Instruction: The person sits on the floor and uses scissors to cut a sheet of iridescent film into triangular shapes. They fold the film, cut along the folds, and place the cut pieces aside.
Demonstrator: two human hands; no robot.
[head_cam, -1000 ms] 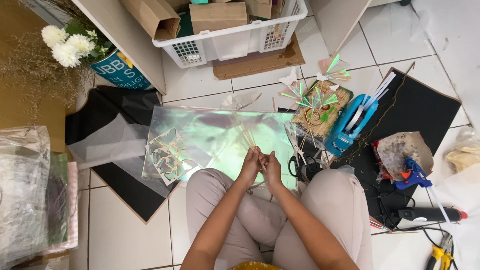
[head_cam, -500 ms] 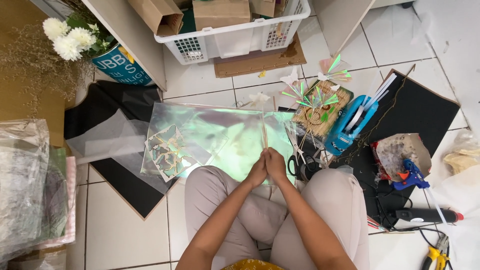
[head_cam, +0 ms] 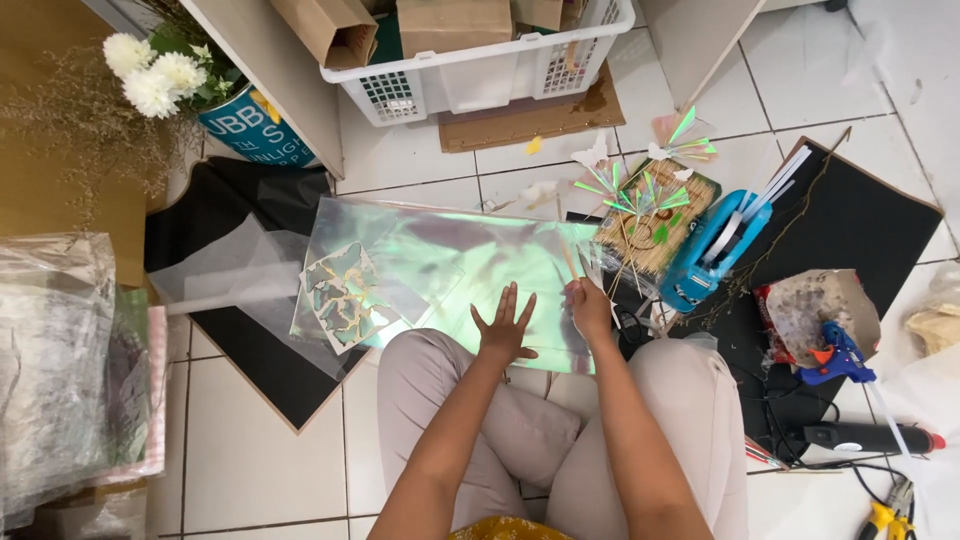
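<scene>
tiled floor; iridescent sheet lies crosswise

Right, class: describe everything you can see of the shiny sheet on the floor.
The sheet is a thin, see-through iridescent film, shimmering green and pink, slightly wrinkled. It lies flat on the tiles, its near edge over the knees. The left hand presses flat on it, fingers spread; the right hand rests at its right edge. A patterned cut-out piece lies at its left corner.

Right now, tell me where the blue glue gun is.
In the head view, the blue glue gun lies on the black board at the person's right, beside the crumpled paper wrapper and above the black cylindrical tool.
</scene>
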